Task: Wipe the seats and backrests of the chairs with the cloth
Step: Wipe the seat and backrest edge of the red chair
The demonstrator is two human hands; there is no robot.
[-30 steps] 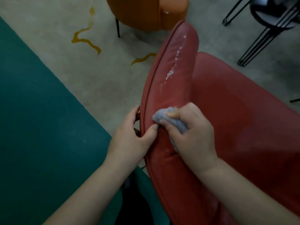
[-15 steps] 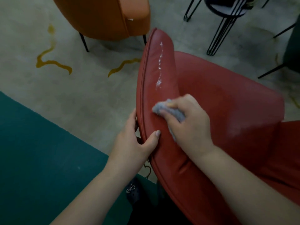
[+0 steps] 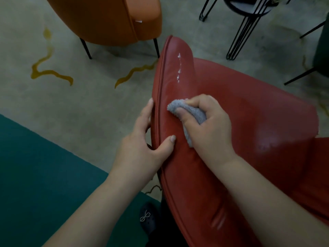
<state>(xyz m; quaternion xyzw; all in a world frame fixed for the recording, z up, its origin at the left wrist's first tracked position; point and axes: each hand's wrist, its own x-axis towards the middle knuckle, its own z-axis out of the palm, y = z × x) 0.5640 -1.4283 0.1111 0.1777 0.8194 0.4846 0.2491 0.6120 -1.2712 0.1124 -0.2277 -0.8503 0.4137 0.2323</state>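
The red chair [image 3: 240,107] is showing a smooth, slightly glossy leather-like covering with a raised piped seam running along the outer edge of its curved backrest [image 3: 170,82]. A line of small white scuffs or flakes is sitting on the upper part of the backrest, above the hands. The cloth [image 3: 193,113] is grey, soft and looped like terry, and is being bunched into a rounded wad.

The right hand [image 3: 211,127] is gripping the cloth with curled fingers: the thumb is lying across the near face of the wad and the index finger is hooking over its top. The tip of the wad is protruding past the thumb toward the seam, and a tail of fabric is hanging below the palm. The cloth is pressing against the backrest's top surface, just beside the piped seam.

The left hand [image 3: 142,147] is clasping the backrest edge, with the thumb lying on the red top surface and the fingers wrapping behind the outer side. The thumb tip is sitting just beside the cloth's hanging tail.

An orange chair [image 3: 106,18] with thin dark legs is standing on a pale carpet [image 3: 71,107] with yellow squiggles. A teal area [image 3: 35,175] is adjoining the carpet. Black wire legs [image 3: 240,32] are standing at the upper right.
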